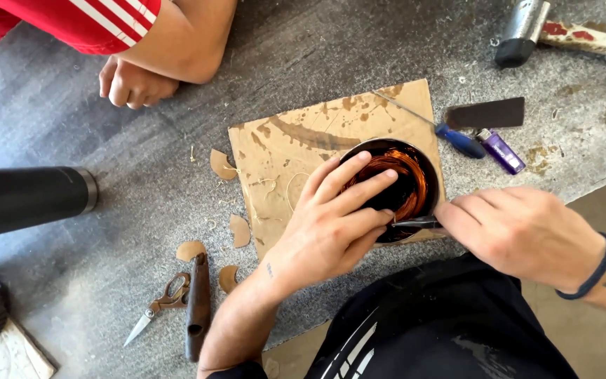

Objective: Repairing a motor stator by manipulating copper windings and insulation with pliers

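Two hands meet at a round metal ring wound with copper wire (407, 184), which sits on the right part of a stained sheet of cardboard (285, 151) on a grey table (142, 210). The left hand (331, 224) lies flat over the near left side of the ring, fingers spread and stretched across the copper coils, the fingertips resting on them. The right hand (520, 228) comes in from the right, its fingers drawn together and pinching a thin metal tool (414, 223) whose tip lies at the ring's near edge, just under the left hand's fingers. A dark band (595, 270) circles the right wrist.

Beyond the ring, a screwdriver with a blue handle (461, 140) lies partly on the cardboard, its shaft pointing up and left. Just beside it are a purple lighter (501, 151) and a dark flat blade (489, 114). Farther off, at the top right corner, rests a hammer with a paint-marked wooden handle (527, 28).

Left of the cardboard, several small curved cardboard offcuts (222, 165) are scattered on the table. Near the front edge lie small scissors (159, 305) and, touching them, a rusty brown tool (198, 305). A black cylinder with a metal rim (26, 200) enters from the left edge. At the top left, another person's closed hand (135, 83) rests on the table below a red sleeve with white stripes (85, 21), well apart from the ring.
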